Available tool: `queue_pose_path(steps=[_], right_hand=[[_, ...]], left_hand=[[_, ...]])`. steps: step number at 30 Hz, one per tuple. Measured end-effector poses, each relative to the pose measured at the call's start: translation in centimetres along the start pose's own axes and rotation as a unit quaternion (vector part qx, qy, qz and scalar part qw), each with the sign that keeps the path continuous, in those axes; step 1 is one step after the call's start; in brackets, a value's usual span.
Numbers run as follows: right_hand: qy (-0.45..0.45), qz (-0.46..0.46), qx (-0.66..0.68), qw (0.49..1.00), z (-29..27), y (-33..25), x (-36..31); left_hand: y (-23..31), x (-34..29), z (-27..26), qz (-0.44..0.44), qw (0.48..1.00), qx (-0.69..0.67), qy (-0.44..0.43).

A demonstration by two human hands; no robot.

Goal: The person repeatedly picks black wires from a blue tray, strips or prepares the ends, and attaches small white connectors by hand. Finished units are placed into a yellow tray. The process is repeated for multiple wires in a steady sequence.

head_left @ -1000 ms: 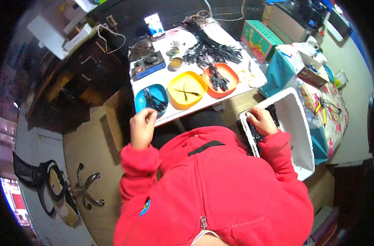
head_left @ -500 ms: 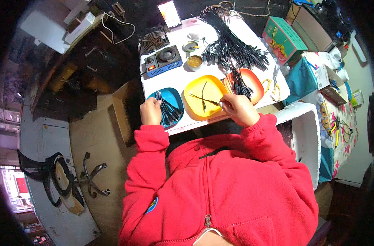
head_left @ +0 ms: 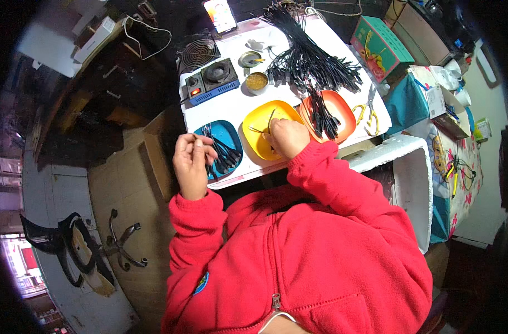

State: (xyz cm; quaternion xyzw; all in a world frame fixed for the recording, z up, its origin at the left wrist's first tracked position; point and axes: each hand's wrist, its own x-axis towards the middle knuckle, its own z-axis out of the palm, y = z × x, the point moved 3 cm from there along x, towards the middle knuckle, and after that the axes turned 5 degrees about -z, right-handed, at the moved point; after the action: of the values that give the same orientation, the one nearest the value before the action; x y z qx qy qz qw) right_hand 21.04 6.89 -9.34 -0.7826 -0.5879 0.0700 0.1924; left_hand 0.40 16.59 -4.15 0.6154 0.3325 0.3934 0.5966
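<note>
Red fleece jacket, seemingly zipped

White worktop (head_left: 231, 108). Near edge: blue tray (head_left: 231, 139) at 9 o'clock, yellow tray (head_left: 259, 125) centre, orange tray (head_left: 343, 108) at 3. Blue soldering station (head_left: 212, 80) at 11, black cable bundle (head_left: 309, 55) at 1, yellow scissors (head_left: 368, 111) far right.

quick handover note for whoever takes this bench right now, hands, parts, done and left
Left hand: fingers pinch a thin black cable piece beside the blue tray.
Right hand: over the yellow tray, fingers on a thin black piece there.
Parts: short black pieces in the blue tray and the orange tray; big black cable bundle on the white table.
Done: some pieces sit in all three trays.
Left: the bundle looks mostly unsorted.
</note>
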Motion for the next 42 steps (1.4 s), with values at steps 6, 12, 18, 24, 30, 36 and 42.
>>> queue_pose_path(steps=[6,12,18,24,30,36,42], right_hand=[[-0.007,0.045,0.006,0.999,0.7,1.0,0.4],[0.068,-0.002,0.369,0.927,-3.6,-0.2,-3.2],[0.012,-0.03,0.639,0.768,-6.3,-3.8,-8.2],[0.137,-0.108,0.423,0.889,-7.1,-5.3,-9.6],[0.142,-0.166,0.375,0.901,-8.6,-5.9,-10.5],[0.055,-0.086,0.647,0.756,-10.7,-4.3,-9.1],[0.031,-0.089,0.72,0.688,-10.5,-5.0,-8.9]], left_hand=[[0.9,-2.9,3.3,-0.131,0.976,-0.161,-0.062],[1.2,-4.1,4.8,-0.16,0.956,-0.234,-0.072],[2.6,-4.8,6.6,-0.157,0.926,-0.334,-0.081],[4.6,-6.5,8.5,-0.115,0.908,-0.38,-0.133],[4.7,-7.9,8.9,-0.105,0.948,-0.294,-0.065],[5.7,-9.1,8.8,-0.083,0.967,-0.211,-0.116],[5.7,-9.2,9.3,-0.052,0.969,-0.211,-0.115]])
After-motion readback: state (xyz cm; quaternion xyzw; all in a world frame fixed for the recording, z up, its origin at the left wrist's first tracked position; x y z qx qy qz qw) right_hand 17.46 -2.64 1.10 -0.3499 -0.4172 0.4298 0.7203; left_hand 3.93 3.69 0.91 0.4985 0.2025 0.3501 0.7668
